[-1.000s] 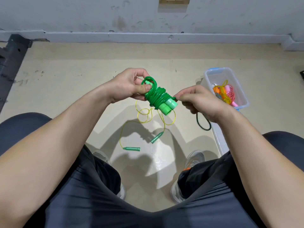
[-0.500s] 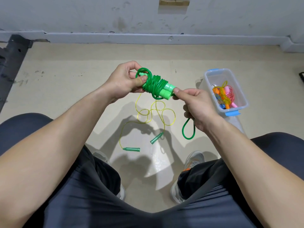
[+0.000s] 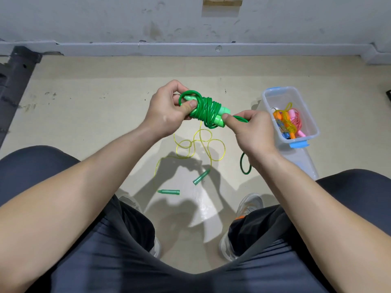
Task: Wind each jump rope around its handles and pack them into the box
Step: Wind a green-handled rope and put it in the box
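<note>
Fingers [image 3: 191, 105] of the left hand [image 3: 167, 111] are curled round one end of the wound green jump rope [image 3: 206, 112], held up between both forearms. The right hand [image 3: 251, 132] pinches the loose strand beside the handle ends. Half a second ago that strand's loop hung lower. The box [image 3: 313, 125] stands to the right, and a yellow rope [image 3: 201, 149] lies on the floor [image 3: 105, 123].

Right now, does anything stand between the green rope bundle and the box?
Nothing on the floor blocks it. Only the right hand, pinching the loose green tail, lies between the green rope bundle and the open box. It holds wound ropes, with bare room at its far end.
</note>
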A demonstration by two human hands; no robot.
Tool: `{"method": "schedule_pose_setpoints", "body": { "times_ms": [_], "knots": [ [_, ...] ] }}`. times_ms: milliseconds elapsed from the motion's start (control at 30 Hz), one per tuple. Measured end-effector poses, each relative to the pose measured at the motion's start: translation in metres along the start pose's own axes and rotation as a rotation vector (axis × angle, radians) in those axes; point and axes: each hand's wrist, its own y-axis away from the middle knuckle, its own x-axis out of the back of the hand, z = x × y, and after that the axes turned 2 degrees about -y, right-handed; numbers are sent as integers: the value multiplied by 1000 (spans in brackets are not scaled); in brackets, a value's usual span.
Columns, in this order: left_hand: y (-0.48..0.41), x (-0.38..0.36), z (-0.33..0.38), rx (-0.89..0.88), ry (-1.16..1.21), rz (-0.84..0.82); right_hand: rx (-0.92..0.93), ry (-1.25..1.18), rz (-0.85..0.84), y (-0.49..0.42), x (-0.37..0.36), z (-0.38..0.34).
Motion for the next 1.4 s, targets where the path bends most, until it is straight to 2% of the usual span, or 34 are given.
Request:
{"method": "schedule_pose_setpoints", "body": {
  "times_ms": [100, 167, 367, 567, 733, 833, 967, 1233, 1400],
  "knots": [
    [2, -4, -1, -5, 2, 10, 155, 258, -19, 1, 4, -2],
    [3, -5, -1, -12, 7, 12, 185, 333, -23, 1, 6, -3],
    [14, -17, -6, 74, 140, 42, 15, 47, -9, -5, 2, 5],
    [21, -28, -7, 107, 210, 17, 78, 202, 34, -11, -1, 2],
    [25, -32, 5, 277, 294, 15, 107, 293, 36, -10, -1, 0],
    [28, -38, 4, 317, 156, 16, 129, 308, 40, -10, -3, -1],
    [27, -45, -3, 234, -161, 25, 152, 331, 22, -7, -4, -1],
    [21, -44, -8, 245, -321, -26, 179, 392, -37, -6, -2, -2],
    [18, -32, -7, 177, -565, -121, 209, 467, -81, -6, 3, -1]
  ]
}}
